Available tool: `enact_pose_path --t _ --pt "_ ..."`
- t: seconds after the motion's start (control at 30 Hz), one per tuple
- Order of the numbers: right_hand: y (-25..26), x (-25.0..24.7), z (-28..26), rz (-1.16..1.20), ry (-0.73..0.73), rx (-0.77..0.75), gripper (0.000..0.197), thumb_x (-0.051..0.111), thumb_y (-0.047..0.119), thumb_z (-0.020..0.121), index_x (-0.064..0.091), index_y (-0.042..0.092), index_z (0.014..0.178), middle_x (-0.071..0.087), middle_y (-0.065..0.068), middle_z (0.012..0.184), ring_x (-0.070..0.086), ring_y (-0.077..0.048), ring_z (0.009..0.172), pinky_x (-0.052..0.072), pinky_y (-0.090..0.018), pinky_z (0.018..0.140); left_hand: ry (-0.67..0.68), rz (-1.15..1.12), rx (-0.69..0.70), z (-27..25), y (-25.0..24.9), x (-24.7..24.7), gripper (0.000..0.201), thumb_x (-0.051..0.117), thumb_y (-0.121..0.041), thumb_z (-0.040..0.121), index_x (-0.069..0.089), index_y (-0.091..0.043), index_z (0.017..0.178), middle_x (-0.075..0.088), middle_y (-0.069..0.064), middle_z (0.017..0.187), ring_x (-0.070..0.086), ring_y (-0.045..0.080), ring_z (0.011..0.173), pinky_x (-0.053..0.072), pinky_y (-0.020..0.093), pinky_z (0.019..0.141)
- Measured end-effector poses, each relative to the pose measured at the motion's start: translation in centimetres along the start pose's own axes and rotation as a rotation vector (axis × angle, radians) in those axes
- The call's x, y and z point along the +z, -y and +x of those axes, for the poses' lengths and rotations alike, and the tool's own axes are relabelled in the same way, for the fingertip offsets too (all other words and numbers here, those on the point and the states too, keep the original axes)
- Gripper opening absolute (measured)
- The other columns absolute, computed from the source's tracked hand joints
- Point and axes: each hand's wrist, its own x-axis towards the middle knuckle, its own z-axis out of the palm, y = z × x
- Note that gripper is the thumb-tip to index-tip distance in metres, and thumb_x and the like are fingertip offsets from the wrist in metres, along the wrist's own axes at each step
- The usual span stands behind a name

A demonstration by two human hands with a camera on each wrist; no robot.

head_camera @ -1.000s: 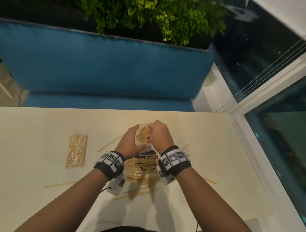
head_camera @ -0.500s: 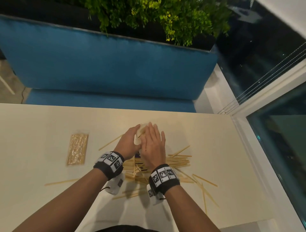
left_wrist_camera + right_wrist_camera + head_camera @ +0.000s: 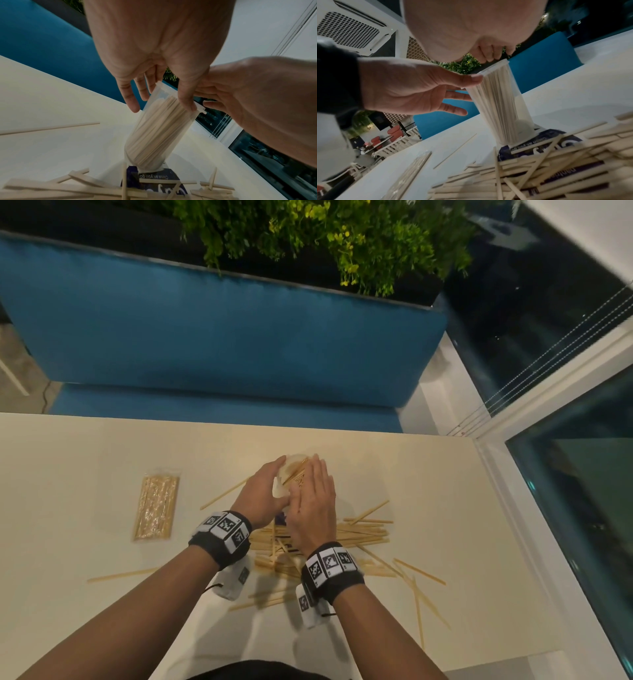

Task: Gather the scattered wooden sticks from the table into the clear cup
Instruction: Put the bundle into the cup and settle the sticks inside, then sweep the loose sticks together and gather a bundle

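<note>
Progress is partial: the clear cup, standing mid-table and steadied at its rim by the loosely spread left hand, is packed with sticks; the right hand lies flat-fingered above it, holding nothing; many wooden sticks remain scattered.

A cream bench carries scattered sticks and a wrapped packet. The cup stands on a purple card.

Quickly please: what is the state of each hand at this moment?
Left hand: open, thumb and fingers touching the rim of the clear cup of sticks.
Right hand: open, fingers straight above the cup's mouth, holding nothing.
</note>
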Motion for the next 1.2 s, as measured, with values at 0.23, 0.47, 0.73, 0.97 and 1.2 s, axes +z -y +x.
enact_pose_path --t 0.23,0.47,0.73,0.97,1.2 --pt "-0.6 -1.3 -0.4 0.153 0.03 0.008 0.057 0.025 0.039 0.111 0.022 0.017 0.163 0.013 0.005 0.172 0.0 -0.004 0.157 0.006 -0.038 0.129 -0.002 0.024 0.011 0.0 0.3 0.2 0.09 0.082 -0.031 0.081 0.032 -0.02 0.155 0.047 0.002 0.152 0.048 0.02 0.135 0.039 0.037 0.112" --pt "-11.4 -5.3 -5.5 0.2 -0.226 0.339 0.034 0.062 0.005 0.093 0.064 0.018 0.125 0.06 0.006 0.119 0.054 -0.019 0.116 0.048 -0.041 0.103 -0.042 -0.016 -0.18 -1.7 1.6 1.8 0.106 0.083 -0.047 0.076 0.022 -0.012 0.155 0.047 0.007 0.143 0.056 0.023 0.12 0.051 0.041 0.098" --pt "-24.9 -8.1 -15.0 -0.13 0.061 0.7 0.05 0.082 0.014 0.082 0.061 0.006 0.127 0.057 -0.015 0.127 0.049 -0.035 0.122 0.042 -0.044 0.101 0.111 0.158 -0.17 -7.2 4.4 8.9 0.005 0.064 -0.024 0.087 0.06 -0.027 0.088 0.065 -0.008 0.083 0.063 0.019 0.078 0.048 0.031 0.066" --pt "-27.8 -8.0 -16.3 -0.109 0.184 0.619 0.02 0.065 -0.008 0.091 0.067 0.004 0.107 0.052 -0.005 0.109 0.056 -0.027 0.111 0.045 -0.026 0.093 0.224 0.222 -0.117 -8.4 1.9 16.4 0.006 0.064 -0.025 0.091 0.064 -0.023 0.085 0.067 -0.005 0.08 0.06 0.017 0.074 0.041 0.028 0.064" --pt "-30.0 -7.2 -15.4 -0.28 0.355 0.381 0.015 0.065 -0.002 0.084 0.067 0.003 0.099 0.062 -0.015 0.102 0.059 -0.031 0.097 0.053 -0.038 0.081 0.217 0.239 -0.151 -8.6 -0.1 20.6 0.008 0.06 -0.024 0.091 0.067 -0.023 0.089 0.07 -0.003 0.086 0.062 0.017 0.078 0.051 0.032 0.073"
